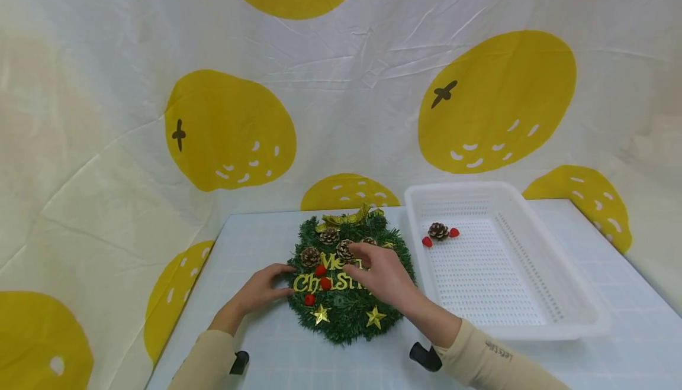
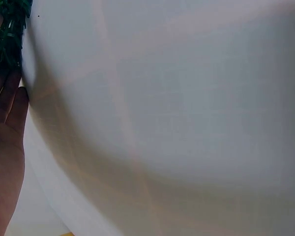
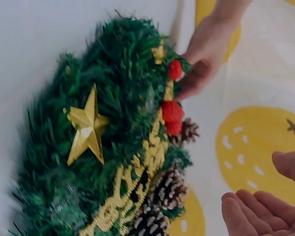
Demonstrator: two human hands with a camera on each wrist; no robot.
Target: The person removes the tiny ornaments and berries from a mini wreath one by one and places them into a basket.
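A green Christmas wreath (image 1: 343, 316) lies on the table, with gold "Merry Christmas" lettering (image 1: 306, 284), gold stars (image 1: 375, 317), red berries (image 1: 309, 300), several pine cones (image 1: 311, 257) and a gold bow (image 1: 343, 219). At its left edge, my left hand (image 1: 260, 288) grips the greenery between thumb and fingers; the left wrist view catches only part of this hand (image 2: 7, 132). My right hand (image 1: 385, 274) hovers over the wreath beside a pine cone (image 1: 344, 250), covering part of the lettering. Its fingers (image 3: 246, 211) are loosely bent, thumb apart, holding nothing in the right wrist view.
To the right of the wreath stands a white plastic basket (image 1: 554, 260). Inside it are a pine cone (image 1: 438, 231) and two red berries (image 1: 427, 241) near its left wall. A white curtain (image 1: 341, 112) with large yellow fruit prints hangs behind the table (image 1: 298, 366).
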